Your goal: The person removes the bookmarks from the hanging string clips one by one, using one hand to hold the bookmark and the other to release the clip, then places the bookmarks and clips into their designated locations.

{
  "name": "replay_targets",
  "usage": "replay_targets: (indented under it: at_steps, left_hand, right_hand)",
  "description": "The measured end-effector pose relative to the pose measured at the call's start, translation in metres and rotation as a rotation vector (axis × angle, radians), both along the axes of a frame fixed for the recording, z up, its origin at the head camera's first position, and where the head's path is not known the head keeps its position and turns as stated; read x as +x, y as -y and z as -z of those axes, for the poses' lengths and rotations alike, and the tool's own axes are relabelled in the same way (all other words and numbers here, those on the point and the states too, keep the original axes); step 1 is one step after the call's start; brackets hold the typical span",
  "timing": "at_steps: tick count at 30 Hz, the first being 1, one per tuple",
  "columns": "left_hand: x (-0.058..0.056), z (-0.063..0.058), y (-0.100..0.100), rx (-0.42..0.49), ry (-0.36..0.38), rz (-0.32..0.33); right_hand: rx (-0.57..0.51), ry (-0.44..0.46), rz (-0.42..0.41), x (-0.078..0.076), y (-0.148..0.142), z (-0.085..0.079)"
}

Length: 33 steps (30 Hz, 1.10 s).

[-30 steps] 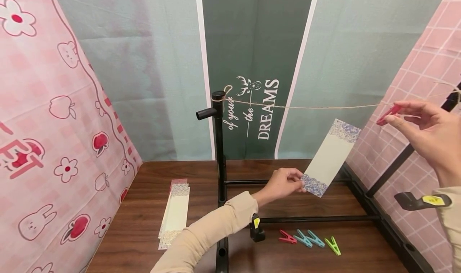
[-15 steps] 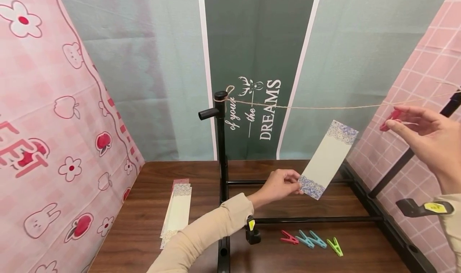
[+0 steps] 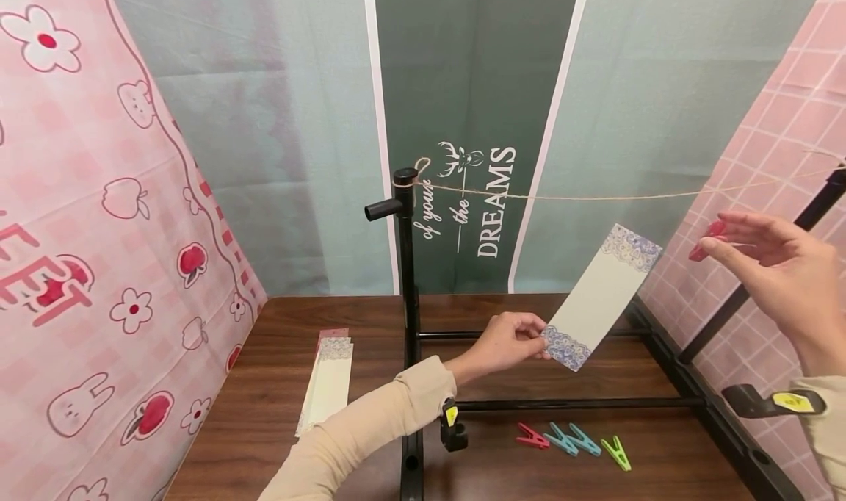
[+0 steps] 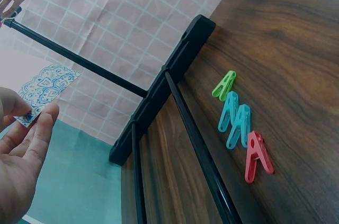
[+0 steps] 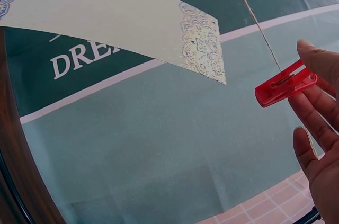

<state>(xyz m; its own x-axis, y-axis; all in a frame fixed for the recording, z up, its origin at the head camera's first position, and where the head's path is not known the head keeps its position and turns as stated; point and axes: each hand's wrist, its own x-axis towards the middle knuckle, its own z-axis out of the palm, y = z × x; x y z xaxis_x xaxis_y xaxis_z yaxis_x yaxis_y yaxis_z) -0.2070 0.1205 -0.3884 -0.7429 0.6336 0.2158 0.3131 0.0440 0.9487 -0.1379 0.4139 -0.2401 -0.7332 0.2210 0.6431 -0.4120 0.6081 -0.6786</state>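
Observation:
My left hand (image 3: 505,344) pinches a lower corner of a cream paper card (image 3: 598,295) with blue lace-patterned ends. The card tilts up to the right, its top end below the twine (image 3: 595,197). Farther right, my right hand (image 3: 780,266) pinches a red clothespin (image 5: 286,83) between thumb and fingers, near the card's upper end but apart from it. In the right wrist view the clothespin's nose points toward the card. The twine runs from the left post (image 3: 405,229) to the right post (image 3: 826,200), passing above both hands.
A stack of similar cards (image 3: 333,380) lies on the wooden table (image 3: 264,383), partly behind my left sleeve. A red clothespin (image 3: 532,435), two blue clothespins (image 3: 571,439) and a green clothespin (image 3: 616,453) lie in front of the black crossbar (image 3: 581,404).
My right hand has lowered with the red clothespin, away from the twine. My left hand has shifted slightly left and down with the card.

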Motion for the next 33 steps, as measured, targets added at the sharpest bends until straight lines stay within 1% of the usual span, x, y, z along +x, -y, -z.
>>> replay_targets:
  at_steps: [4, 9, 20, 26, 29, 33]
  left_hand:
    - [0.001, -0.002, 0.004, 0.002, -0.011, -0.002]
    - [0.002, -0.002, 0.010, 0.004, -0.006, 0.013]
    - [0.007, -0.006, 0.025, -0.019, -0.024, 0.041]
    - [0.012, -0.005, 0.033, -0.007, -0.023, 0.058]
    - [0.013, -0.005, 0.037, -0.006, -0.036, 0.047]
    - [0.014, -0.004, 0.043, 0.002, -0.009, 0.022]
  right_hand:
    - [0.000, 0.010, 0.014, 0.000, 0.002, 0.002]
    - [0.009, 0.013, 0.019, 0.002, 0.005, 0.006]
    - [-0.003, 0.069, 0.105, 0.008, 0.009, 0.021]
    - [-0.034, 0.065, 0.092, 0.014, 0.011, 0.028]
    - [-0.032, 0.075, 0.084, 0.017, 0.013, 0.032]
    - [-0.024, 0.077, 0.068, 0.017, 0.015, 0.037]
